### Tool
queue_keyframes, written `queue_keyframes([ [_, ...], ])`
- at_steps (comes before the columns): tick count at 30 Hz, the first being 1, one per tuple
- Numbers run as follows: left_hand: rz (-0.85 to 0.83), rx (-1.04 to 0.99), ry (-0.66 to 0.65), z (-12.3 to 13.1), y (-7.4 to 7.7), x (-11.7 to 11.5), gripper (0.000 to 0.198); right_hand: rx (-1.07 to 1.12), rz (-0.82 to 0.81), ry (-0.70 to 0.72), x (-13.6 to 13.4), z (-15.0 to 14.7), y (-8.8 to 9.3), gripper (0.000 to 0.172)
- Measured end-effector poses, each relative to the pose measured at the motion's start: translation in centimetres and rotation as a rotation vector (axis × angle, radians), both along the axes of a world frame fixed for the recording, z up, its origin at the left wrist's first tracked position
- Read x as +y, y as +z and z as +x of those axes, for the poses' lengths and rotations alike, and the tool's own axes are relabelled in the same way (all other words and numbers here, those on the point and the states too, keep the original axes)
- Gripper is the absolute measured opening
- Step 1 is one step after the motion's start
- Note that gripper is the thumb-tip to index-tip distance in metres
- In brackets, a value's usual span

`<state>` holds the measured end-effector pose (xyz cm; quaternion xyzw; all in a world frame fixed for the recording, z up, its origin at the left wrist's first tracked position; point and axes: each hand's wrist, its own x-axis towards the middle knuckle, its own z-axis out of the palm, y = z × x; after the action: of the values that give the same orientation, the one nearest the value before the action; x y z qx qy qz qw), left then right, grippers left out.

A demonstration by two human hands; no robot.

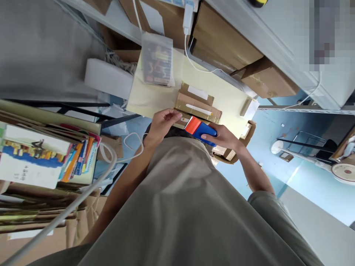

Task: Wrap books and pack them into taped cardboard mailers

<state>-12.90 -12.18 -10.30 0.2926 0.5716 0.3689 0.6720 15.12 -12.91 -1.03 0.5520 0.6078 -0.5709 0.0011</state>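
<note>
In my right hand (223,137) is a tape dispenser (204,132) with a blue body and an orange-red front, its toothed edge pointing left. My left hand (162,125) is raised just left of that toothed edge, thumb and finger pinched together. Whether tape is between those fingertips is too small to tell. Just beyond both hands, a brown cardboard package (194,104) lies on the pale yellow tabletop (231,111). White label strips show on the package, and its near part is partly hidden by my hands and the dispenser.
A clear bag with a printed sheet (157,61) lies at the table's far left. A small white box (251,109) stands at the right edge, above an open carton (249,135). Stacked books (33,159) and a grey hose (83,199) are on my left. A white cable (194,66) hangs from the shelf.
</note>
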Motion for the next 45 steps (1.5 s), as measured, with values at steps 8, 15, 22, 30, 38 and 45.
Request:
queue_keyframes([
  [8,-0.005,0.201,0.264,-5.2,-4.1,1.5,0.035,-0.405,-0.227,0.214,4.7,1.9,3.5,0.072],
  [15,-0.091,0.150,0.231,-5.8,-7.1,3.0,0.034,-0.534,-0.187,0.226,5.2,1.3,2.7,0.071],
  [22,-0.115,0.127,0.205,-5.1,-10.3,3.6,0.031,-0.675,-0.162,0.246,5.0,0.0,-0.1,0.068],
  [30,-0.155,0.134,0.050,-0.8,-13.7,4.3,0.030,-0.759,-0.153,0.228,6.5,-0.9,-1.6,0.061],
  [38,0.001,0.374,-0.016,-0.1,-13.0,4.6,0.052,-0.695,-0.186,0.158,7.5,-0.9,-1.2,0.058],
  [45,0.521,0.369,-0.314,3.6,-8.0,5.3,0.085,-0.628,-0.143,0.194,7.6,0.3,-2.1,0.061],
])
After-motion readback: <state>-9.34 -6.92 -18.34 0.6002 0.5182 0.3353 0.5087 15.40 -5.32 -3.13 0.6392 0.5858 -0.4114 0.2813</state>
